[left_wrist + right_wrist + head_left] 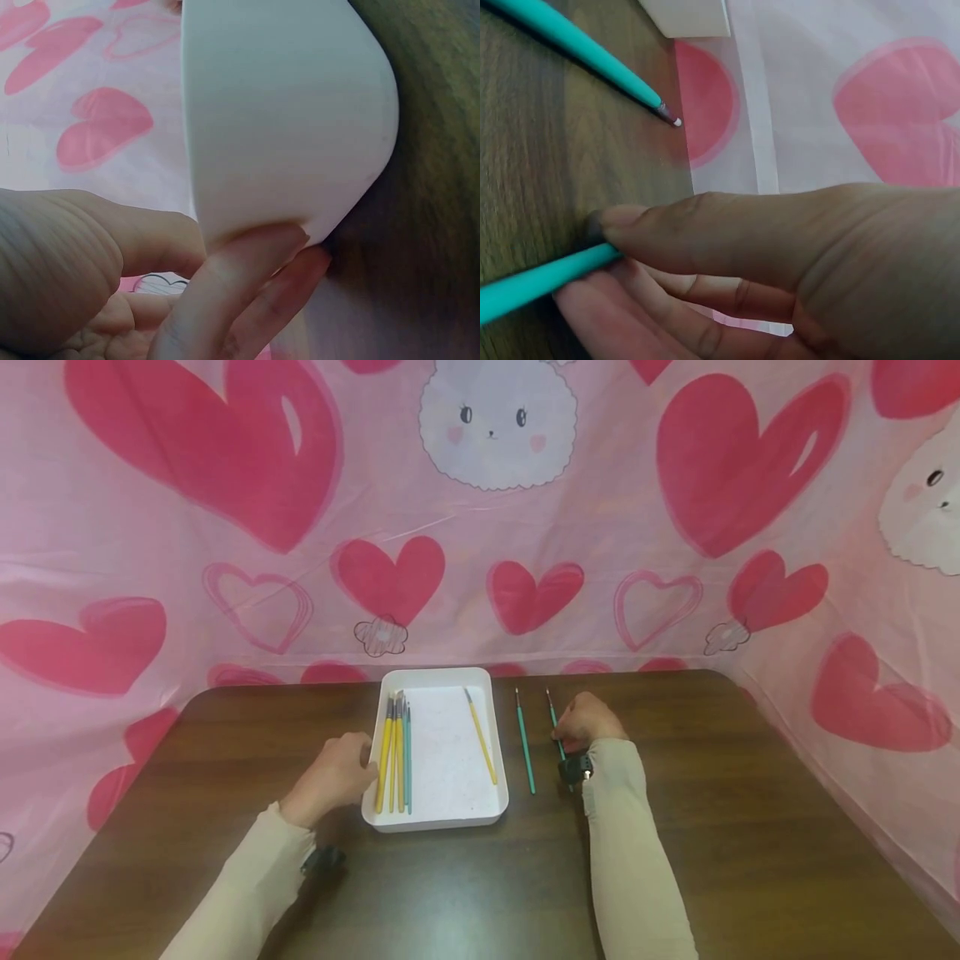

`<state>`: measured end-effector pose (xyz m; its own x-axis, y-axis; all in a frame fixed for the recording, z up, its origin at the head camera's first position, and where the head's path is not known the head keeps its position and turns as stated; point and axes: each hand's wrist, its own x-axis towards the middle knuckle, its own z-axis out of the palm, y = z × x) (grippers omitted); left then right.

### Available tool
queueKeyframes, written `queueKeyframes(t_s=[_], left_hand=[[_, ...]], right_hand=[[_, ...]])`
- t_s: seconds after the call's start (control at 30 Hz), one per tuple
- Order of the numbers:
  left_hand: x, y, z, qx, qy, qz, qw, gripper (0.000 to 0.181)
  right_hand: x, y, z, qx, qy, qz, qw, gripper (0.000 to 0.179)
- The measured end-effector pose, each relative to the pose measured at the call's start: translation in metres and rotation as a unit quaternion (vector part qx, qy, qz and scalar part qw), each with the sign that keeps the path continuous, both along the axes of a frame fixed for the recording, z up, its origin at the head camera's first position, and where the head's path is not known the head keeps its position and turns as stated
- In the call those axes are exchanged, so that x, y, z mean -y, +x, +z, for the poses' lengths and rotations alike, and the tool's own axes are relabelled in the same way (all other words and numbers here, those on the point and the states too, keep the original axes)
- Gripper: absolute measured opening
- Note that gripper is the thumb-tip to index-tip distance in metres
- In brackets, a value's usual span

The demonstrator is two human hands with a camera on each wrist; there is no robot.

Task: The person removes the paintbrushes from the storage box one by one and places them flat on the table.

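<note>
My left hand (339, 770) grips the left wall of a white tray (435, 823); in the left wrist view its fingers lie against the tray's outer side. Along the tray's left side lie several yellow paintbrushes (388, 760) and teal paintbrushes (408, 768). One thin yellow paintbrush (482, 735) lies slanted at the tray's right side. Right of the tray, my right hand (590, 720) pinches a green paintbrush (544, 281) between thumb and fingers, low over the table. Between that hand and the tray, another green paintbrush (525, 740) lies on the table, bristles pointing away.
The brown wooden table (465, 893) has rounded back corners. A pink cloth (465, 527) with hearts and white animal faces hangs behind it and along both sides. Each wrist wears a small black camera (576, 768).
</note>
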<state>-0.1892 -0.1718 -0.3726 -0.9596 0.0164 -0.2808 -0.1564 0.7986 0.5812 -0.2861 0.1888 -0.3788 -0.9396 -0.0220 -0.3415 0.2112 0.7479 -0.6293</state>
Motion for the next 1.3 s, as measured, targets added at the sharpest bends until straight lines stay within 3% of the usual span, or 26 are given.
queueKeyframes(t_s=[0.2,0.67,0.9,1.3], left_hand=[[0.000,-0.001,0.000,-0.004,0.001,-0.001,1.0000,0.046],[-0.001,0.001,-0.001,0.003,0.001,0.011,0.9999,0.046],[-0.001,0.000,-0.002,-0.004,-0.002,0.007,1.0000,0.046],[-0.001,0.001,-0.002,-0.010,-0.002,0.000,0.9999,0.045]], right_hand=[[0.004,0.000,0.002,0.001,0.023,-0.013,0.9996,0.017],[0.008,-0.001,0.001,0.010,0.008,-0.034,0.9993,0.015],[0.009,-0.001,0.010,-0.021,0.051,-0.032,0.9980,0.017],[0.029,0.008,0.030,-0.086,0.048,-0.005,0.9952,0.016]])
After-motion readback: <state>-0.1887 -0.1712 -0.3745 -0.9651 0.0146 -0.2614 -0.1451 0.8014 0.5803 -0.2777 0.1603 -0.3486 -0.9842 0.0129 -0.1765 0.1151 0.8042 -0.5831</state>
